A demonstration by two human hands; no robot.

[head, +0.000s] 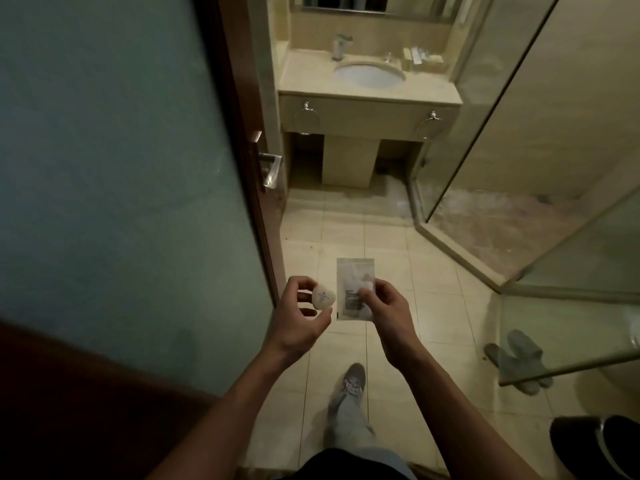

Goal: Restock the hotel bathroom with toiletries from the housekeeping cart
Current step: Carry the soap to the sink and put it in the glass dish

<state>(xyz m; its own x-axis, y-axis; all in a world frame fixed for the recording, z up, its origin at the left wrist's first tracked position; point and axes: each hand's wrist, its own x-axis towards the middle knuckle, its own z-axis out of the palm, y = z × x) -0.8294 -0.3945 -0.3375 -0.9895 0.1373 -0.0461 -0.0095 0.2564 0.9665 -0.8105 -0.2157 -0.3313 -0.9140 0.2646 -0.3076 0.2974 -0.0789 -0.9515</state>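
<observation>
My left hand holds a small round white wrapped soap between thumb and fingers, in front of me at the bathroom doorway. Beside it, my right hand pinches a flat clear plastic sachet with a dark label, held upright. Ahead stands the beige vanity counter with an oval sink. A few small toiletries sit at the counter's back right corner.
The frosted-glass door with a metal handle stands open on the left. A glass shower enclosure fills the right. A grey cloth lies on the tiled floor and a dark bin sits at lower right. My foot is on the tiles.
</observation>
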